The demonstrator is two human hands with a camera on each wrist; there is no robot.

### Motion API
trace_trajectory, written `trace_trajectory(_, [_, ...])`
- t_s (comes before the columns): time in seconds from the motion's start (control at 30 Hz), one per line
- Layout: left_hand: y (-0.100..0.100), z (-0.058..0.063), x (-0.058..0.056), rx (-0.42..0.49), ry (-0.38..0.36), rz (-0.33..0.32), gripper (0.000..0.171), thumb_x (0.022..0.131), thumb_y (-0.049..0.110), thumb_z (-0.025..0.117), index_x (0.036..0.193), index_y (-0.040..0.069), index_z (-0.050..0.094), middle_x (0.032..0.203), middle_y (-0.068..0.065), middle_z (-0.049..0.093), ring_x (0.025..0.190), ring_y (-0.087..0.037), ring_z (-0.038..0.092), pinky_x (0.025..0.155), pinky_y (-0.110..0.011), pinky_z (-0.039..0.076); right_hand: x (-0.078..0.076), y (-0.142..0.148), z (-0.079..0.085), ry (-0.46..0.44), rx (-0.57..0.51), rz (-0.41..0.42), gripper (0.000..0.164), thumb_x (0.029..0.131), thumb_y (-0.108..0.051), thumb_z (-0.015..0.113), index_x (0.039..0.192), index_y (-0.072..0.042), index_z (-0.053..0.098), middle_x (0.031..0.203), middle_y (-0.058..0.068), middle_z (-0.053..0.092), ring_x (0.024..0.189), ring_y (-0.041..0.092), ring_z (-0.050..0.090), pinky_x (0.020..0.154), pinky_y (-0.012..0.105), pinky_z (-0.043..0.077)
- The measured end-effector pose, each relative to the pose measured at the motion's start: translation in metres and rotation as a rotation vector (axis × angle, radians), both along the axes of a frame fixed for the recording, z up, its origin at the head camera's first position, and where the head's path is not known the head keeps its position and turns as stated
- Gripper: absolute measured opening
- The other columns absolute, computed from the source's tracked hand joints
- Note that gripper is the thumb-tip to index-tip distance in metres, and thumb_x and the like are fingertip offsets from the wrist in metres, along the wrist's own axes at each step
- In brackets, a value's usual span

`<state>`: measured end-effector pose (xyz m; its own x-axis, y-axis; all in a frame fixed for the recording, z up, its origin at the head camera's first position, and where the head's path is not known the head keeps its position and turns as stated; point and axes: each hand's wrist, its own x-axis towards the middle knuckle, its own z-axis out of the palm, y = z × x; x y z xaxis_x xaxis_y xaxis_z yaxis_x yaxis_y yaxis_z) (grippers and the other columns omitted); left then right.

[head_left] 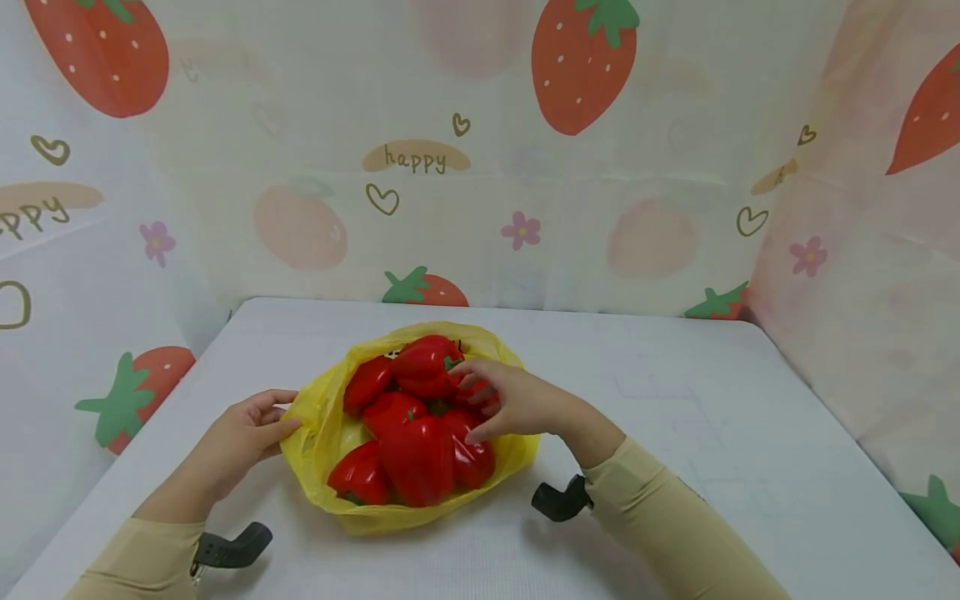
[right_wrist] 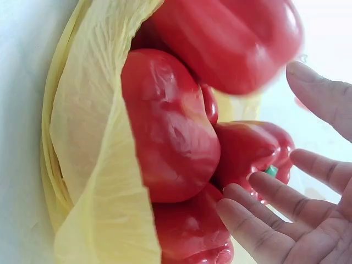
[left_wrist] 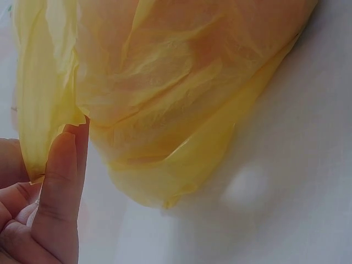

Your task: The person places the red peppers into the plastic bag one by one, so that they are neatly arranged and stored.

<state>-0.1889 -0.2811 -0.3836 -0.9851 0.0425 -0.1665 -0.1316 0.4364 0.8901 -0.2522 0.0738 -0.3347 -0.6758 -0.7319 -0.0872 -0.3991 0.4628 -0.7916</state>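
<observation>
A yellow plastic bag [head_left: 315,467] stands wide open on the table, holding several red bell peppers [head_left: 416,458] with green stems. At its left rim my left hand [head_left: 251,425] pinches the thin plastic between thumb and fingers; the left wrist view shows the bag's fold [left_wrist: 41,137] caught there. Over the right side of the bag hovers my right hand [head_left: 513,400], fingers spread and slightly bent, holding nothing. In the right wrist view its fingertips are close to a wrinkled pepper [right_wrist: 170,132] and another pepper with a green stem [right_wrist: 253,151]; whether they touch cannot be told.
The white table [head_left: 675,400] extends around the bag on all sides. Behind it and at both sides hangs a curtain [head_left: 480,225] printed with strawberries, hearts and flowers. Black camera mounts [head_left: 236,546] sit at both wrists.
</observation>
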Motion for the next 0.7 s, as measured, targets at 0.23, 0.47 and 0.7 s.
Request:
trace_trajectory(0.23, [0.001,0.002,0.000,0.005,-0.005,0.000,0.057,0.089,0.036,0.058,0.134,0.006,0.040,0.107,-0.012,0.059,0.092,-0.018,0.060,0.082,-0.030,0.052,0.001,0.003,0.000,0.003,0.002,0.006,0.065,0.075,-0.014,0.076,0.129,-0.017,0.041,0.123,0.007,0.049,0.111,0.023,0.052,0.087,0.034,0.050])
trace_trajectory(0.47, [0.001,0.002,0.000,0.002,0.000,-0.004,0.057,0.089,0.036,0.058,0.133,0.006,0.040,0.107,-0.012,0.059,0.092,-0.018,0.060,0.081,-0.030,0.052,0.000,0.007,0.001,-0.004,0.003,0.003,0.065,0.075,-0.016,0.076,0.130,-0.018,0.042,0.124,0.006,0.049,0.111,0.024,0.052,0.086,0.034,0.050])
trace_trajectory(0.7, [-0.001,0.001,0.001,0.011,0.001,-0.008,0.062,0.086,0.041,0.059,0.134,0.006,0.040,0.107,-0.012,0.059,0.092,-0.018,0.060,0.082,-0.031,0.052,-0.003,0.016,0.004,0.011,0.004,0.008,0.065,0.075,-0.017,0.075,0.131,-0.017,0.042,0.122,0.008,0.051,0.108,0.024,0.054,0.086,0.034,0.050])
